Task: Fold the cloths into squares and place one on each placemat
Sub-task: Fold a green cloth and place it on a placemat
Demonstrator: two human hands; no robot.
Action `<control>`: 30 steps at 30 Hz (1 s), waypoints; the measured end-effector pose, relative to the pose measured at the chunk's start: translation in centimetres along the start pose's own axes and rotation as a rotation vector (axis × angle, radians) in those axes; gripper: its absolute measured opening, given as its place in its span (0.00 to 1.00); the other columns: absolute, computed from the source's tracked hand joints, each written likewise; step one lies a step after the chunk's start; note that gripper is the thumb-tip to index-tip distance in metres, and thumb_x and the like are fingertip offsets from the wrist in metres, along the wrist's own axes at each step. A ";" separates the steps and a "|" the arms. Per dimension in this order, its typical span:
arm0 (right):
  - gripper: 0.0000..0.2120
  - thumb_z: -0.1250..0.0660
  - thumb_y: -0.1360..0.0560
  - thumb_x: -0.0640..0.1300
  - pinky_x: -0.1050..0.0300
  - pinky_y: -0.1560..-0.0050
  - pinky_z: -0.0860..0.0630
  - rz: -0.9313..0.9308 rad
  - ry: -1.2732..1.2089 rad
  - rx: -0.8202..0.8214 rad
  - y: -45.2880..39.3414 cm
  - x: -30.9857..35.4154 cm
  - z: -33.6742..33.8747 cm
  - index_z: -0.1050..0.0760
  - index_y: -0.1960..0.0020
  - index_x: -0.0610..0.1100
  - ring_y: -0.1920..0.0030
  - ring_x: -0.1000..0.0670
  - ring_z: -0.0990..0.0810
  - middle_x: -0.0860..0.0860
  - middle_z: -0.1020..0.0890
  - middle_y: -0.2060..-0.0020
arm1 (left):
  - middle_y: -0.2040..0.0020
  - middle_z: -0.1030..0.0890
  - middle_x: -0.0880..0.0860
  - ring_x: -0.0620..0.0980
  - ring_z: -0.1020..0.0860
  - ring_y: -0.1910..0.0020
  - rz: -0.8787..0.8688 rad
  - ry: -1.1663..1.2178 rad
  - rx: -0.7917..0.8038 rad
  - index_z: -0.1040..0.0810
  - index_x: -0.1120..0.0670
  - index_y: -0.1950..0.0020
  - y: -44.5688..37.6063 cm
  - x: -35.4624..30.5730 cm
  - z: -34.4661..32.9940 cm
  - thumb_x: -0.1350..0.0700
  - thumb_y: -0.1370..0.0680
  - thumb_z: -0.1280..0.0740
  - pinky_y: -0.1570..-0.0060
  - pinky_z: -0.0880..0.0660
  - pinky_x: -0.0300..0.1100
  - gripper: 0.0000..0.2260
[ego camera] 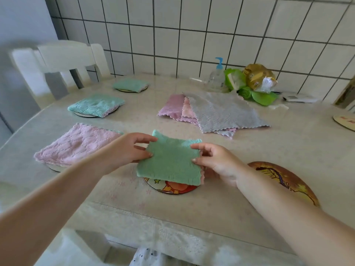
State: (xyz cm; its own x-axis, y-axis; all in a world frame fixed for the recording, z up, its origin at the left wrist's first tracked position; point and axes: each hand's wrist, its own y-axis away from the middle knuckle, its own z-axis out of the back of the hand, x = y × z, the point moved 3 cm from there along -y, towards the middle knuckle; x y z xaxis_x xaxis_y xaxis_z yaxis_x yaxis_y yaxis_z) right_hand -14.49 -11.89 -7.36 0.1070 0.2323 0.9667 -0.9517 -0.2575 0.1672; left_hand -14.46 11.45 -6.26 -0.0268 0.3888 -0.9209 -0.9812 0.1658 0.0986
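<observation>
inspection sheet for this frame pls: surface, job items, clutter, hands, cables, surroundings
Surface: table under a pale cover.
Job's things: folded green cloth held over cartoon placemat; pink cloth and two green cloths each on a placemat; bare placemat at right; unfolded cloth pile mid-table.
Clutter: pump bottle, green and gold bags, white device.
Hands: left hand and right hand pinch the cloth's sides.
Cables: nothing seen.
Surroundings: white chair, tiled wall.
</observation>
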 end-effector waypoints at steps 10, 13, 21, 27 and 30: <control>0.18 0.28 0.30 0.38 0.53 0.41 0.25 0.057 0.221 -0.052 0.2 -0.6 0.3 0.26 0.46 0.54 0.47 0.49 0.21 0.46 0.22 0.44 | 0.44 0.23 0.42 0.41 0.22 0.51 -0.015 -0.122 -0.004 0.24 0.40 0.46 0.1 0.3 -0.3 0.60 0.27 0.28 0.52 0.23 0.36 0.17; 0.20 0.28 0.29 0.46 0.54 0.43 0.25 0.093 0.443 -0.086 0.4 -0.2 0.8 0.28 0.39 0.54 0.47 0.50 0.22 0.47 0.24 0.42 | 0.39 0.26 0.46 0.42 0.24 0.47 -0.062 -0.369 -0.046 0.28 0.43 0.36 0.0 0.1 -0.3 0.55 0.26 0.30 0.43 0.28 0.38 0.20; 0.31 0.48 0.22 0.59 0.39 0.26 0.57 0.224 1.125 -0.093 0.1 0.9 -3.4 0.53 0.24 0.48 0.24 0.50 0.59 0.51 0.57 0.24 | 0.23 0.45 0.47 0.44 0.50 0.24 -0.383 -0.845 -0.036 0.41 0.50 0.25 -0.1 -1.8 -3.6 0.50 0.19 0.46 0.25 0.52 0.51 0.21; 0.32 0.56 0.22 0.63 0.36 0.28 0.61 0.107 1.203 0.013 -1.0 -0.6 -3.0 0.57 0.24 0.49 0.24 0.52 0.61 0.52 0.59 0.24 | 0.22 0.55 0.46 0.45 0.57 0.24 -0.178 -1.039 0.113 0.53 0.49 0.23 -1.4 -0.3 -5.3 0.44 0.19 0.54 0.26 0.58 0.54 0.26; 0.33 0.55 0.22 0.62 0.38 0.27 0.60 0.091 1.209 0.012 -0.6 -0.8 -2.4 0.60 0.24 0.48 0.24 0.53 0.61 0.52 0.59 0.24 | 0.23 0.57 0.45 0.43 0.59 0.25 -0.136 -1.003 0.124 0.55 0.48 0.23 -1.1 0.4 -5.0 0.42 0.19 0.54 0.26 0.58 0.54 0.26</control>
State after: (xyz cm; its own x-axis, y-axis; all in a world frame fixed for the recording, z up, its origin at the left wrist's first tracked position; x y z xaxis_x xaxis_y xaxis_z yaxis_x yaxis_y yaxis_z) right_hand -14.73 -9.67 -8.69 -0.3041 0.9372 0.1711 -0.9383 -0.3257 0.1160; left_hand -14.33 6.95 -8.63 0.3115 0.9305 -0.1928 -0.9359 0.3355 0.1073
